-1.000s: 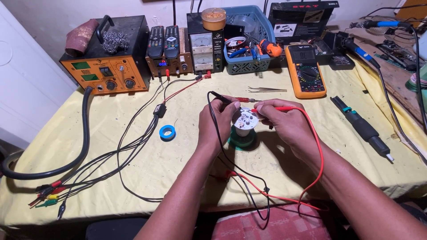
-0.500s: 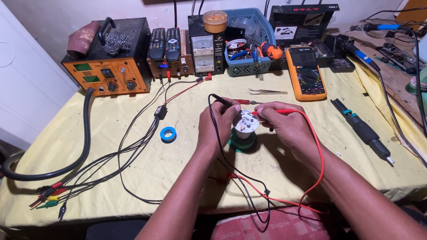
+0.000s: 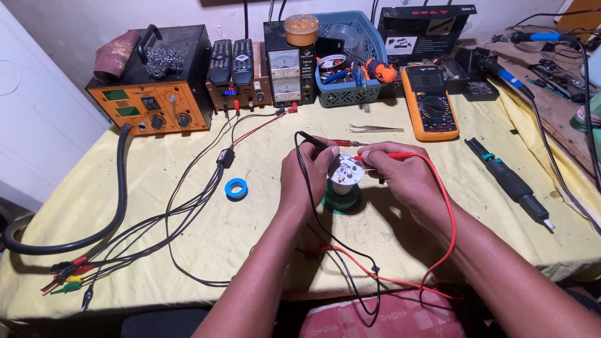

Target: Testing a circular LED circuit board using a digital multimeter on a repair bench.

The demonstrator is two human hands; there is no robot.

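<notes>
My left hand (image 3: 305, 178) pinches the black probe (image 3: 311, 139) and my right hand (image 3: 400, 175) the red probe (image 3: 400, 154), both grips closed tight, tips on the round white LED board (image 3: 346, 170) standing on a green base (image 3: 342, 199) mid-worktop. I judge a slipping tip could bridge neighbouring pads or tip the board, since nothing else steadies it. At the back stand a black rectangular box (image 3: 426, 28) with a white label panel, and an orange-lidded round jar (image 3: 301, 29).

A pale yellow cloth (image 3: 125, 188) covers the table (image 3: 75, 294) across most of the frame, creased and lightly stained. Behind it, along the top edge, runs a plain whitish wall (image 3: 56, 25). At far left stands a white panel (image 3: 25, 106). Light falls soft and even.
</notes>
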